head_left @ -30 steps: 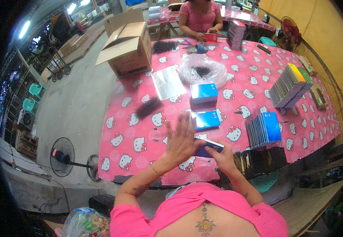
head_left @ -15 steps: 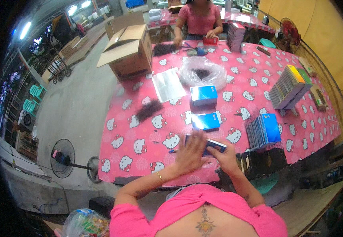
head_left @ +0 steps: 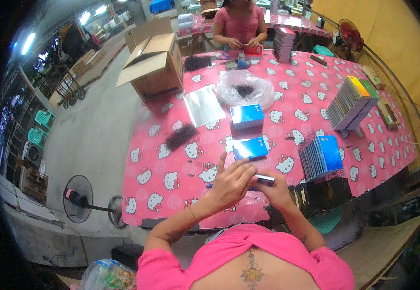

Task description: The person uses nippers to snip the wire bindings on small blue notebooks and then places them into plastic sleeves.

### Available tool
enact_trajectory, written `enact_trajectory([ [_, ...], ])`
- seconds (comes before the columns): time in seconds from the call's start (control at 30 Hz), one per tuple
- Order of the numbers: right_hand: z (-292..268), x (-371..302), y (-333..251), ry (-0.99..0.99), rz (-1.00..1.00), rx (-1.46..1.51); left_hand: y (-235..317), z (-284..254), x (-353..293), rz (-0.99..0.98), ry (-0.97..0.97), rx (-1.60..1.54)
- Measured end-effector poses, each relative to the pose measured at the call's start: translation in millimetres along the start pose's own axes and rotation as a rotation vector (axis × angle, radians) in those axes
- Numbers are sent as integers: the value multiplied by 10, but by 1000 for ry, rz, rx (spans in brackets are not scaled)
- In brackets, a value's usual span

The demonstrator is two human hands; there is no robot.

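Note:
Just in front of me, my right hand (head_left: 276, 193) grips a small notebook (head_left: 265, 179) by its near right side, its pale page edge showing. My left hand (head_left: 231, 182) lies over the notebook's left part with fingers stretched out and thumb apart, hiding most of the cover. Right beyond my fingers lies a low pile of blue-covered notebooks (head_left: 251, 148). A taller blue stack (head_left: 247, 117) stands behind it. Close to my right hand is a leaning stack of blue notebooks (head_left: 323, 157) with ridged spines.
Dark bristly bundles (head_left: 181, 137), a clear plastic sheet (head_left: 204, 106) and a plastic bag (head_left: 245, 91) lie on the pink patterned table (head_left: 171, 203). An open carton (head_left: 154, 60) stands far left, a yellow-topped stack (head_left: 350, 101) at right. Across the table, a person (head_left: 241, 29) handles a red item.
My left hand has gone from a blurred, spread pose over the notebook to resting across it. The notebook is tilted and more covered. The person opposite has brought both hands together at the red item.

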State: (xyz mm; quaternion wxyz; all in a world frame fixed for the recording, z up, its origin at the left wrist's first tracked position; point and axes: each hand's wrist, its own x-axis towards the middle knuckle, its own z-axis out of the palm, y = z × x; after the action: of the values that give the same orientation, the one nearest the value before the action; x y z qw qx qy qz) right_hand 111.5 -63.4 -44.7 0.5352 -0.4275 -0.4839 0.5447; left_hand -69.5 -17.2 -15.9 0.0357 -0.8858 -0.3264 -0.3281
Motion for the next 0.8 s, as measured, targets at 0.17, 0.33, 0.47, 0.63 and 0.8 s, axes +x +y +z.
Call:
enact_trajectory([
  [0.17,-15,-61,-39,-55,27,-134,-59,-23,-6,26,-15,-155],
  [0.33,59,-90,-313,31,77,-67,267,293,-468,-25,-135,130],
  [0.47,36,-64,-173,-10,40,-82,120,469,-420,-61,85,75],
  [0.63,-41,-96,-67,4,91,69,253,199,-252,15,-172,163],
  [0.8,-22,-84,-2,30,-16,61,214,185,-9,-71,-114,168],
])
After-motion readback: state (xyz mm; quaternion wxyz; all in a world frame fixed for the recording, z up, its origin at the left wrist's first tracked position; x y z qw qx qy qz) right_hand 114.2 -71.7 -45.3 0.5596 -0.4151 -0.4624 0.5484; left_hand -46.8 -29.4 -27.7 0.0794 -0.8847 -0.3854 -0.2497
